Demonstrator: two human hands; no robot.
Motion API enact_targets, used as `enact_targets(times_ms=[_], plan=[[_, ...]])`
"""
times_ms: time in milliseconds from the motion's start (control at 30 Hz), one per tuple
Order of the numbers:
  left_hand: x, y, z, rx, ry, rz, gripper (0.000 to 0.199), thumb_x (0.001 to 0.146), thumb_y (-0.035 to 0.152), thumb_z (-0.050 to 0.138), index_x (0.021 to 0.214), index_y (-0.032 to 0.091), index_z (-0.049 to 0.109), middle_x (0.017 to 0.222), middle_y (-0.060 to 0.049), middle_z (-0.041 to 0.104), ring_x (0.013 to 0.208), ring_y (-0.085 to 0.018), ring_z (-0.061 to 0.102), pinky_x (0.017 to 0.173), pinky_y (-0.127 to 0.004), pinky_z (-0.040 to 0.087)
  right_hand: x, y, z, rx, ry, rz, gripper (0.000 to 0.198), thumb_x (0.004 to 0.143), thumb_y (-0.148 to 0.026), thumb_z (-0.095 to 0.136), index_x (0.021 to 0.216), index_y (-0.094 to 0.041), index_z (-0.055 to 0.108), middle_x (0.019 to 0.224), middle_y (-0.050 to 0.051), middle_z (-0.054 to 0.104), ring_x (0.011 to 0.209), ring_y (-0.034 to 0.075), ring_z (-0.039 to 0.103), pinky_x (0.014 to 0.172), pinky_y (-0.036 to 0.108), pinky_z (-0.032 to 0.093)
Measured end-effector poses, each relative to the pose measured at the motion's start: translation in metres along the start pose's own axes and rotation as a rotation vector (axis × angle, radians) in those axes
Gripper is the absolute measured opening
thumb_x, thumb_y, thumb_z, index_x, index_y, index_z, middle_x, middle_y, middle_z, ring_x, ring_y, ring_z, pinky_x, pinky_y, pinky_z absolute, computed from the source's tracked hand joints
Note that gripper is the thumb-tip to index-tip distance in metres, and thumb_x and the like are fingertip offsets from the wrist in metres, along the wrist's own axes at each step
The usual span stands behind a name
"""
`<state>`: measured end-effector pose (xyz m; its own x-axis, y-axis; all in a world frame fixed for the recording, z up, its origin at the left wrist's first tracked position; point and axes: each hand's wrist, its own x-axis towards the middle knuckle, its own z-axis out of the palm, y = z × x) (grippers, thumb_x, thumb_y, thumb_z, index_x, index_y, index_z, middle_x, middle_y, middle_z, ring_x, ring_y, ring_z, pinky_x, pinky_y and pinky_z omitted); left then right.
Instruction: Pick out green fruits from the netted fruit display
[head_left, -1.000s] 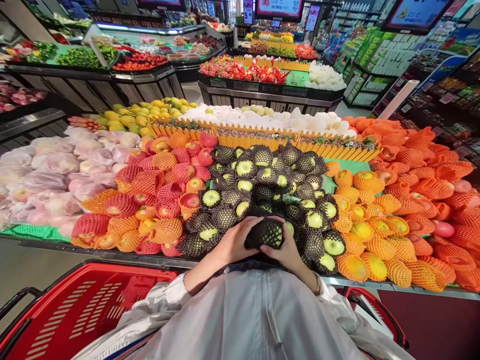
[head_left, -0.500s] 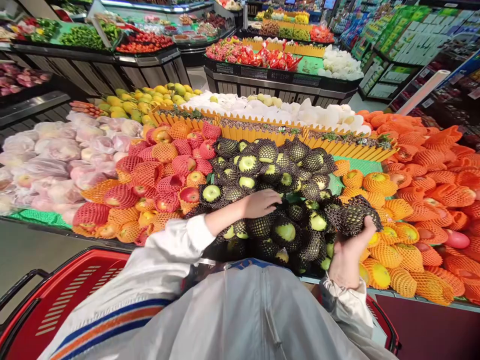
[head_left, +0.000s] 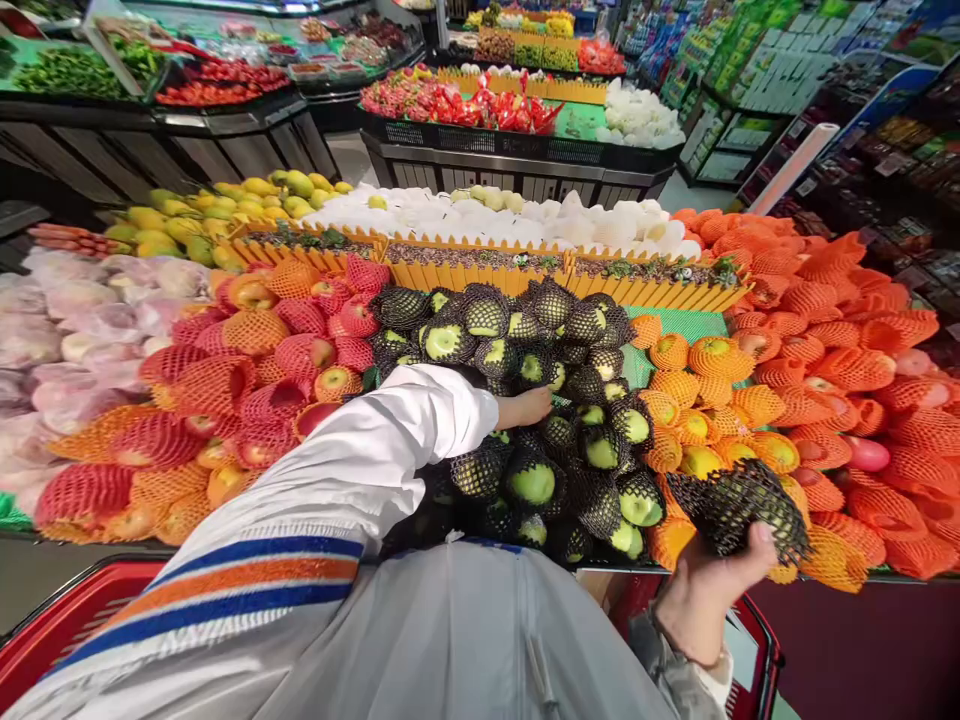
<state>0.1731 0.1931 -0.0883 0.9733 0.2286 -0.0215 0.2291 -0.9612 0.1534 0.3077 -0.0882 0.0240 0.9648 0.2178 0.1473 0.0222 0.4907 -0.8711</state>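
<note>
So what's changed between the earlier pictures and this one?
The left hand let go of the black-netted fruit both hands first held and reached forward to the green apples. The right hand carried that fruit rightward, toward the orange-netted fruit, and still holds it. The yellow fence stayed put.

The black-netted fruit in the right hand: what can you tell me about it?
The roundish green fruit in black mesh netting shows pale green through the holes. The netting looks like soft, stretchy foam; it covers the fruit and flares into a loose, open-looking end toward the picture's left. The person's bare right hand holds it from below, thumb against its near side. It appears in front of the orange-netted yellow fruits; whether it touches them is unclear.
</note>
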Motion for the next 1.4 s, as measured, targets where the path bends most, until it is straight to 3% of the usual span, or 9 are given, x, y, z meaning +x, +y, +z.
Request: enact_targets(times_ms=[167, 367, 533, 700, 867, 1067, 1167, 1233, 1400], plan=[[0.002, 0.000, -0.008, 0.126, -0.188, 0.074, 0.014, 0.073, -0.001, 0.061, 0.076, 0.010, 0.069, 0.101, -0.017, 0.070, 0.103, -0.025, 0.061, 0.110, -0.035, 0.038, 0.009, 0.008, -0.006, -0.038, -0.008, -0.030, 0.051, 0.074, -0.040, 0.064, 0.120, -0.019, 0.063, 0.124, 0.006, 0.064, 0.130, 0.030, 0.053, 0.111, 0.054, 0.048], [-0.001, -0.001, -0.050, 0.130, -0.306, 0.212, 0.009, 0.072, 0.013, 0.078, 0.074, 0.011, 0.070, 0.094, -0.014, 0.070, 0.082, -0.026, 0.060, 0.083, -0.034, 0.046, -0.007, 0.008, 0.015, -0.072, -0.064, 0.115, 0.056, 0.079, -0.038, 0.064, 0.130, -0.020, 0.056, 0.135, 0.008, 0.058, 0.131, 0.030, 0.053, 0.110, 0.053, 0.048], [-0.025, -0.003, -0.089, 0.048, -0.301, 0.280, 0.017, 0.071, 0.015, 0.082, 0.071, 0.015, 0.065, 0.094, -0.008, 0.068, 0.069, -0.019, 0.053, 0.060, -0.032, 0.034, -0.004, 0.021, 0.030, -0.158, -0.128, 0.121, 0.063, 0.072, -0.041, 0.075, 0.127, -0.022, 0.053, 0.137, 0.010, 0.058, 0.124, 0.028, 0.059, 0.119, 0.053, 0.039], [-0.045, -0.008, -0.121, -0.034, -0.189, 0.193, 0.031, 0.077, 0.012, 0.068, 0.060, 0.017, 0.043, 0.079, -0.005, 0.060, 0.063, -0.017, 0.047, 0.054, -0.034, 0.025, 0.007, 0.040, 0.048, -0.293, -0.240, 0.145, 0.073, 0.066, -0.051, 0.079, 0.125, -0.021, 0.048, 0.133, 0.012, 0.058, 0.124, 0.028, 0.059, 0.118, 0.050, 0.039], [-0.060, -0.025, -0.166, -0.248, 0.020, 0.140, 0.029, 0.076, 0.012, 0.060, 0.060, 0.017, 0.037, 0.073, -0.003, 0.055, 0.059, -0.015, 0.044, 0.058, -0.032, 0.029, 0.009, 0.047, 0.077, -0.623, -0.563, -0.071, 0.081, 0.069, -0.056, 0.081, 0.129, -0.017, 0.043, 0.128, 0.014, 0.057, 0.115, 0.028, 0.061, 0.107, 0.047, 0.047], [-0.102, -0.014, -0.208, -0.174, 0.244, 0.070, 0.024, 0.074, 0.015, 0.061, 0.065, 0.018, 0.038, 0.066, 0.000, 0.043, 0.060, -0.014, 0.038, 0.058, -0.030, 0.025, -0.017, 0.076, 0.120, -0.912, -1.054, -0.393, 0.082, 0.074, -0.044, 0.079, 0.135, -0.015, 0.034, 0.126, 0.016, 0.058, 0.107, 0.030, 0.061, 0.092, 0.042, 0.051], [-0.130, 0.002, -0.212, -0.163, 0.271, 0.024, 0.025, 0.074, 0.015, 0.061, 0.066, 0.017, 0.037, 0.066, 0.001, 0.042, 0.056, -0.012, 0.033, 0.056, -0.030, 0.022, -0.035, 0.097, 0.135, -1.229, -1.349, -0.525, 0.074, 0.076, -0.026, 0.079, 0.137, -0.013, 0.039, 0.134, 0.017, 0.054, 0.117, 0.031, 0.054, 0.099, 0.040, 0.047], [-0.149, 0.008, -0.207, -0.173, 0.249, 0.014, 0.023, 0.074, 0.016, 0.059, 0.066, 0.017, 0.037, 0.067, 0.001, 0.044, 0.058, -0.013, 0.036, 0.058, -0.030, 0.024, -0.044, 0.109, 0.140, -1.431, -1.485, -0.528, 0.074, 0.075, -0.023, 0.081, 0.138, -0.012, 0.043, 0.134, 0.016, 0.053, 0.120, 0.032, 0.051, 0.099, 0.040, 0.047], [-0.199, 0.007, -0.184, -0.241, 0.285, -0.096, 0.019, 0.081, 0.022, 0.055, 0.070, 0.017, 0.041, 0.072, 0.000, 0.051, 0.063, -0.014, 0.044, 0.062, -0.027, 0.029, -0.041, 0.118, 0.149, -1.558, -1.566, -0.454, 0.089, 0.073, -0.034, 0.088, 0.147, -0.013, 0.044, 0.138, 0.021, 0.047, 0.130, 0.038, 0.044, 0.105, 0.049, 0.043]])
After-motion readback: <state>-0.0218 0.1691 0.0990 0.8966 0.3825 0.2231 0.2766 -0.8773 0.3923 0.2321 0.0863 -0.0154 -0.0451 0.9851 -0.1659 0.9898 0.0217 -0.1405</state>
